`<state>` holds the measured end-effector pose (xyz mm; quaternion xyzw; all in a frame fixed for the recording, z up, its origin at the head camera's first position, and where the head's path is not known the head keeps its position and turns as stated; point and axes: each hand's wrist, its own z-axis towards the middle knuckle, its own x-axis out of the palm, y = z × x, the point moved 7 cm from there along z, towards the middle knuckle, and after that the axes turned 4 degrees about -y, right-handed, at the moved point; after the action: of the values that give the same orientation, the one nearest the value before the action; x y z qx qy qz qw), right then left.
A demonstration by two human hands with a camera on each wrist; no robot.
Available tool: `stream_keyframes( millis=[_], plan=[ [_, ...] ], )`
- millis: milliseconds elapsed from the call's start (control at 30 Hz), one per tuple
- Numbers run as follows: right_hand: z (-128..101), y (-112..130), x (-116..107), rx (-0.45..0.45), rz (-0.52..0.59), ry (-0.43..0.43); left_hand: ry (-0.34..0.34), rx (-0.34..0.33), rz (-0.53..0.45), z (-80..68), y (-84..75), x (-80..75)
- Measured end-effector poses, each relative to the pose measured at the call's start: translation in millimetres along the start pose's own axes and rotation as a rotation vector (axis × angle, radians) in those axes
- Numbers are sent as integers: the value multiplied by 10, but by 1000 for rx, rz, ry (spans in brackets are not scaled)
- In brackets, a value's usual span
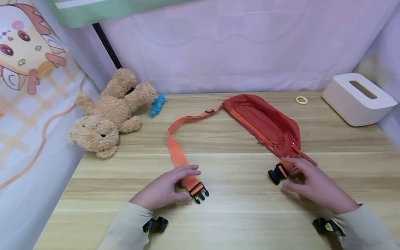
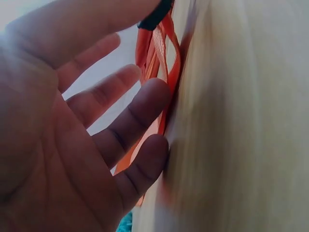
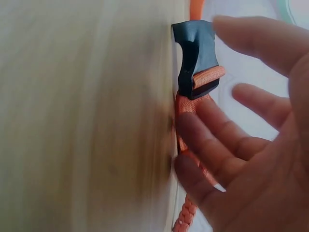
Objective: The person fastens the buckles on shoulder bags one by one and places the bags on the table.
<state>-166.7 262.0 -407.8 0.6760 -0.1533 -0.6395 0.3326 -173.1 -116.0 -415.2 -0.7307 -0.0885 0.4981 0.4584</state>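
Note:
A red-orange waist bag (image 1: 262, 122) lies on the wooden table (image 1: 228, 227). Its long orange strap (image 1: 174, 142) curves left and ends in a black pronged buckle (image 1: 199, 193). My left hand (image 1: 171, 187) rests on that strap just behind the buckle. In the left wrist view, the straight fingertips (image 2: 149, 101) of this hand touch the strap (image 2: 157, 53). My right hand (image 1: 312, 183) lies relaxed on the bag's short strap beside the black socket buckle (image 1: 276, 173). In the right wrist view, its fingers (image 3: 203, 140) touch the webbing (image 3: 186, 104) below the buckle (image 3: 195, 48).
A teddy bear (image 1: 108, 114) lies at the back left with a blue hair tie (image 1: 157, 104) beside it. A white tissue box (image 1: 358, 98) stands at the back right, with a small yellow ring (image 1: 301, 100) near it. Fabric curtains wall in the table's left, back and right sides.

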Motion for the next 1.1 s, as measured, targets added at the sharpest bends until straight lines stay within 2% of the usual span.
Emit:
stream_keyframes(
  millis=[133, 300, 467, 633, 733, 967, 1100],
  plan=[
    [33, -18, 37, 32, 12, 37, 30, 10, -9, 33, -10, 35],
    [84, -74, 48, 52, 34, 38, 42, 29, -16, 61, 1, 62],
    [112, -86, 90, 32, 39, 52, 49, 24, 4, 66, 18, 73],
    [103, -70, 163, -6, 24, 77, 46, 73, 38, 63, 10, 87],
    [104, -56, 168, -15, 19, 75, 37, 79, 41, 60, 2, 84],
    [108, -40, 199, 13, 42, 127, -18, 25, -22, 58, 19, 53],
    [80, -22, 225, -11, 73, 137, -22, 4, -58, 73, 28, 73]
  ],
)
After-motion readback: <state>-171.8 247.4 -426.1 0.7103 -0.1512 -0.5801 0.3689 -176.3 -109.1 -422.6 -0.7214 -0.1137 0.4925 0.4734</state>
